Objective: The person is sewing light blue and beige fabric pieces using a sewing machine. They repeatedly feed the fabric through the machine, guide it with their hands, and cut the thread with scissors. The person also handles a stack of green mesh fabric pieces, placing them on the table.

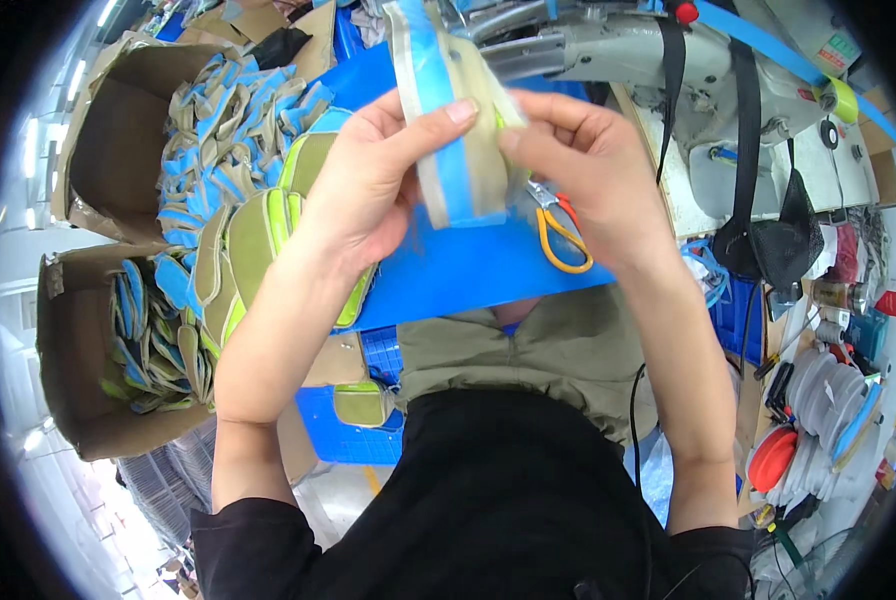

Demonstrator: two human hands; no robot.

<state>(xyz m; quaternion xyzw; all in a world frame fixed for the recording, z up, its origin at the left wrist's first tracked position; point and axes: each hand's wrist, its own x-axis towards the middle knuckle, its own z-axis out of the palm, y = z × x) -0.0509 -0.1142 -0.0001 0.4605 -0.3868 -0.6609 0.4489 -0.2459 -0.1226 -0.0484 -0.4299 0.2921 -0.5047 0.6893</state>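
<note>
Up in front of me hangs a sewn fabric piece (446, 150) in beige with a wide blue stripe and whitish edges. My left hand (363, 180) is closed on its left side, the thumb lying across the front. At its right edge, by a small lime-green bit, the fingers of my right hand (588, 150) are pinched together on the same piece. Scissors (563, 245) with orange and red handles lie on the blue table (448, 275) just under my right hand. The far end of the fabric piece is cut off by the picture's top edge.
A sewing machine (618, 50) stands far right on a pale worktop, black straps hanging before it. Left are olive and lime pouches (260, 235) and two cardboard boxes, one box (78, 350) holding similar pieces. A heap of blue-beige pieces (208, 150) lies behind. White reels (833, 395) stand right.
</note>
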